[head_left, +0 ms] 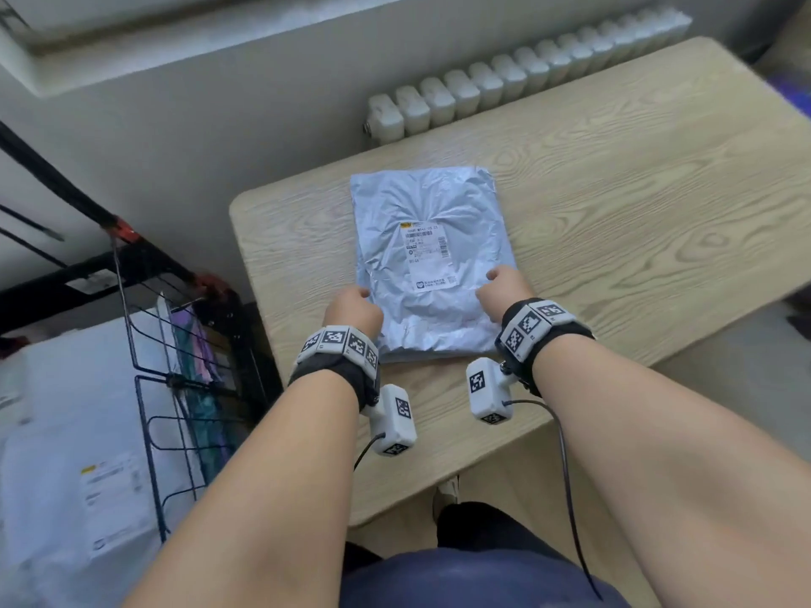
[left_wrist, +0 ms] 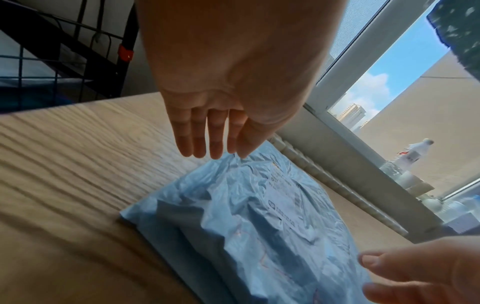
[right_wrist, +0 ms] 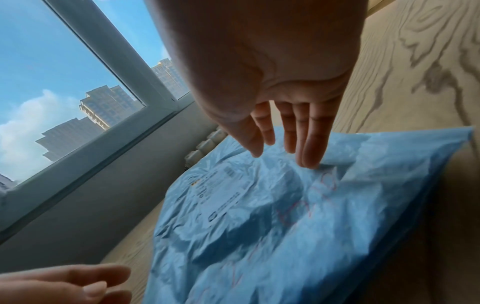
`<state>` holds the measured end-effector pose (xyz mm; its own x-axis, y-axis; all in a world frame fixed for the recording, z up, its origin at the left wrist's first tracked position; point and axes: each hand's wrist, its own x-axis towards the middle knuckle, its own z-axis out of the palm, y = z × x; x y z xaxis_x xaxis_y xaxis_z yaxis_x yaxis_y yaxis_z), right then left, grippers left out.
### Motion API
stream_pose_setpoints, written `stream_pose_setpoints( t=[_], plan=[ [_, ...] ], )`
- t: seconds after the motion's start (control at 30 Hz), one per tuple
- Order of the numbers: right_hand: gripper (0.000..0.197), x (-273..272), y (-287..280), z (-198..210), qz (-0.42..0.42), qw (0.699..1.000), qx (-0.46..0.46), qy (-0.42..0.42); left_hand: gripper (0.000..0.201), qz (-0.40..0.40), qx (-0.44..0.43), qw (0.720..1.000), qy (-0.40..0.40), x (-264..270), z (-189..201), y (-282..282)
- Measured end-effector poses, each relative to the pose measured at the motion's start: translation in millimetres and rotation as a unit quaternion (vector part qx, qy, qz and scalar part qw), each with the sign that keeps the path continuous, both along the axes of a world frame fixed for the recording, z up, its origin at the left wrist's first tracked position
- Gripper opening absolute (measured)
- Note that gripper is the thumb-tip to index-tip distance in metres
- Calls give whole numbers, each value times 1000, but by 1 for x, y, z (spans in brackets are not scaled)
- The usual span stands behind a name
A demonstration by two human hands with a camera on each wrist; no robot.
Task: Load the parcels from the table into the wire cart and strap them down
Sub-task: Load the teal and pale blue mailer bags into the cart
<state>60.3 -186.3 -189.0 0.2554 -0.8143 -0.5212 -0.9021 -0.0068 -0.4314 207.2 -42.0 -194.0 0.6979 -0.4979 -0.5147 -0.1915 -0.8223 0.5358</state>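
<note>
My left hand [head_left: 353, 310] and right hand [head_left: 504, 288], fingers extended (gripping nothing), flanked the parcel [head_left: 432, 256] near the tabletop's [head_left: 636, 204] left edge.

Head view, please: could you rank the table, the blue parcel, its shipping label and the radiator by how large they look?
1. Table
2. Blue parcel; radiator looks similar, so unsure
3. Shipping label

Head camera is looking steeply down at the bench [head_left: 614, 177]; both wrist cameras are looking close along the palms, sharing the blue parcel [left_wrist: 259, 236].
</note>
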Motion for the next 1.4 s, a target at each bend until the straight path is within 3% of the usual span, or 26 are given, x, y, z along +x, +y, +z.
stream_pose_setpoints(
  t=[0.17, 0.33, 0.6, 0.7, 0.8, 0.93, 1.03, 1.23, 1.4],
  plan=[
    [41, -9, -35, -11, -30, 999, 18, 17, 33, 11, 56, 998, 20, -10, -13, -26],
    [35, -9, -54, -23, -47, 998, 43, 20, 44, 60, 65, 996, 28, -9, -20, -39],
    [26, -10, -67, -19, -23, 999, 19, 21, 15, 65, 27, 997, 30, -10, -16, -48],
    [11, -11, -64, -10, -4, 1000, 1, 3, 14, 58, 6, 998, 11, -11, -8, -45],
    [13, -5, -54, -2, -1, 999, -32, -29, 15, 75, -36, 996, -8, -7, 3, -32],
    [9, 16, -25, 15, 19, 996, -55, -72, 19, 94, -80, 991, -54, 5, 19, 0],
    [33, 38, 6, 26, 35, 992, -54, -105, 20, 128, -98, 983, -88, 20, 29, 38],
    [42, 94, 101, 43, 82, 985, -30, -150, 17, 189, -87, 966, -156, 58, 39, 143],
    [16, 134, 194, 44, 100, 980, -13, -171, 23, 213, -64, 962, -160, 88, 42, 240]
  ],
)
